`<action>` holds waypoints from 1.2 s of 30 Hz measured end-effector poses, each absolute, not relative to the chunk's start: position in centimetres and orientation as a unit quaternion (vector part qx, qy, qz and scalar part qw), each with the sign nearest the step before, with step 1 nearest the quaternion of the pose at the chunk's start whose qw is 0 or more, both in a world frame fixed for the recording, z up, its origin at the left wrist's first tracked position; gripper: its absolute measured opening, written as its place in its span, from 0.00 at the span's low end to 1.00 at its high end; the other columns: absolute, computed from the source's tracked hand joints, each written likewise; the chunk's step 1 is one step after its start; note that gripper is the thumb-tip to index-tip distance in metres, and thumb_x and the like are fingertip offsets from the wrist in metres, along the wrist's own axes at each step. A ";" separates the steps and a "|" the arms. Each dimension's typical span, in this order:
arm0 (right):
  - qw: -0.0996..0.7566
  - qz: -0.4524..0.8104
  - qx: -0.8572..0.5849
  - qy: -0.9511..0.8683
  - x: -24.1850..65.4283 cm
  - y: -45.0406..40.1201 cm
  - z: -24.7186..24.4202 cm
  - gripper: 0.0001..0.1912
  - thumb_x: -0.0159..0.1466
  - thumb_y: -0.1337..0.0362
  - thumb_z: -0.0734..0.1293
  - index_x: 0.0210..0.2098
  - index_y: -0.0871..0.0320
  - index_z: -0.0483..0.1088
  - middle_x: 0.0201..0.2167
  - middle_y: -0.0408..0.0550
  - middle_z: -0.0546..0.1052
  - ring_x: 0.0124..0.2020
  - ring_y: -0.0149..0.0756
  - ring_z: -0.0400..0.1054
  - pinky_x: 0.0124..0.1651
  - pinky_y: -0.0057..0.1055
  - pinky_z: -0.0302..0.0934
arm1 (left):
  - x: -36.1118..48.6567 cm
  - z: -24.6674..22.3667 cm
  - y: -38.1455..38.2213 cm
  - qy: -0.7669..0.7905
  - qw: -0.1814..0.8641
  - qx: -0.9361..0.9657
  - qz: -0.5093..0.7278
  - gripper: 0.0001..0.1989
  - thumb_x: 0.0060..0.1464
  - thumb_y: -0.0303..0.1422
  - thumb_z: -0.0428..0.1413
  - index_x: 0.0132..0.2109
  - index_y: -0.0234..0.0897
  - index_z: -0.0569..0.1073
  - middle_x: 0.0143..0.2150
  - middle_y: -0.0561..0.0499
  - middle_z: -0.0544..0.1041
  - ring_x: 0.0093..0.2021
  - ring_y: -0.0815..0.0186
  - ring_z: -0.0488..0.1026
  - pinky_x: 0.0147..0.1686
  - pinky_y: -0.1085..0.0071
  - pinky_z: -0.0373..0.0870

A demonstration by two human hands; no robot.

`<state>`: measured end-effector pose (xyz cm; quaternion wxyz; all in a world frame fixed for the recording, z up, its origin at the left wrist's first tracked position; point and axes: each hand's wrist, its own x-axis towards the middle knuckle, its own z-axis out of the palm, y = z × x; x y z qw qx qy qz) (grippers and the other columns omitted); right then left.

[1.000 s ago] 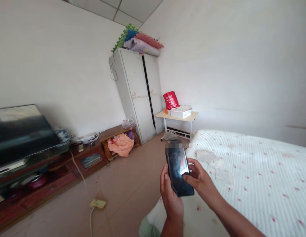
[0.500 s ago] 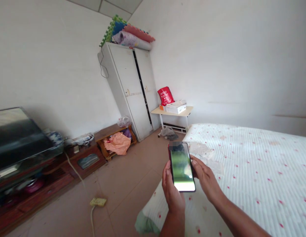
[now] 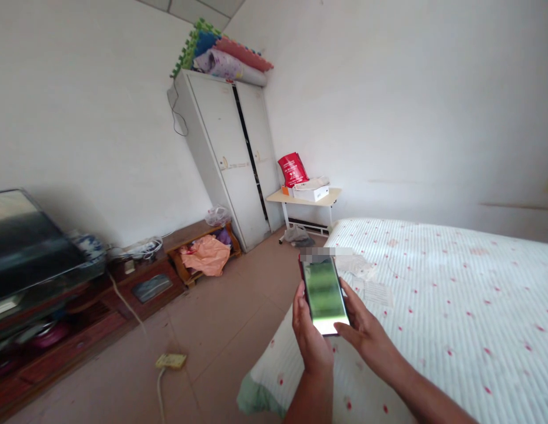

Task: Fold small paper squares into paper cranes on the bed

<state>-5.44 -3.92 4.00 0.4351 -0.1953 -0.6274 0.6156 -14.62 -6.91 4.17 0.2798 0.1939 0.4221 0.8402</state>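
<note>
A smartphone (image 3: 323,292) with a lit screen, green above and white at the bottom, is held upright over the bed's near corner. My left hand (image 3: 310,333) wraps the phone's left edge, its thumb along the side. Around the right edge sits my right hand (image 3: 365,321), with the thumb on the lower right of the screen. Fingers behind the phone are hidden. Just beyond it, a thin clear plastic bag and papers (image 3: 366,282) lie on the bedspread.
The bed (image 3: 455,282) fills the right side. A grey wardrobe (image 3: 221,153) stands in the corner beside a small table (image 3: 300,200) with a red bag (image 3: 294,169). Left are a television (image 3: 30,241) and low cabinet (image 3: 119,306). A power strip (image 3: 171,361) lies on the floor.
My right thumb has moved from the phone's side edge onto the bottom of the screen. The view has shifted slightly; both hands still hold the phone.
</note>
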 end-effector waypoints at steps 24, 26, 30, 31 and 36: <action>0.442 0.357 -0.335 -0.752 -6.3 -4.3 2.6 0.33 0.61 0.57 0.61 0.62 0.54 0.47 0.59 0.50 0.59 0.59 0.44 0.55 0.59 0.47 0.49 | -15.3 3.3 -7.6 0.461 0.255 0.194 0.827 0.23 0.56 0.41 0.46 0.55 0.35 0.66 0.56 0.44 0.66 0.56 0.59 0.63 0.52 0.67 0.63; 0.436 0.354 -0.338 -0.755 -6.5 -4.4 2.6 0.33 0.61 0.57 0.61 0.63 0.54 0.47 0.59 0.50 0.59 0.59 0.45 0.55 0.59 0.47 0.50 | -15.4 3.1 -7.6 0.459 0.258 0.188 0.829 0.23 0.56 0.42 0.46 0.55 0.35 0.66 0.56 0.44 0.67 0.55 0.59 0.64 0.52 0.67 0.63; 0.425 0.341 -0.336 -0.768 -6.6 -4.4 2.4 0.33 0.61 0.57 0.60 0.63 0.54 0.45 0.60 0.50 0.57 0.60 0.44 0.52 0.59 0.48 0.49 | -15.5 3.2 -7.7 0.460 0.254 0.189 0.830 0.23 0.56 0.41 0.46 0.55 0.34 0.66 0.56 0.43 0.67 0.55 0.58 0.64 0.51 0.66 0.64; 0.423 0.339 -0.335 -0.771 -6.6 -4.4 2.4 0.33 0.61 0.57 0.60 0.63 0.53 0.45 0.61 0.50 0.57 0.60 0.44 0.52 0.60 0.48 0.48 | -15.5 3.2 -7.8 0.460 0.253 0.189 0.830 0.24 0.56 0.41 0.46 0.55 0.34 0.66 0.56 0.42 0.67 0.55 0.58 0.65 0.51 0.66 0.65; 0.422 0.334 -0.334 -0.773 -6.7 -4.4 2.2 0.34 0.61 0.58 0.60 0.63 0.53 0.43 0.61 0.49 0.55 0.61 0.43 0.49 0.61 0.49 0.45 | -15.7 3.3 -7.9 0.457 0.254 0.189 0.831 0.24 0.56 0.42 0.46 0.55 0.34 0.66 0.56 0.42 0.66 0.56 0.58 0.64 0.52 0.66 0.63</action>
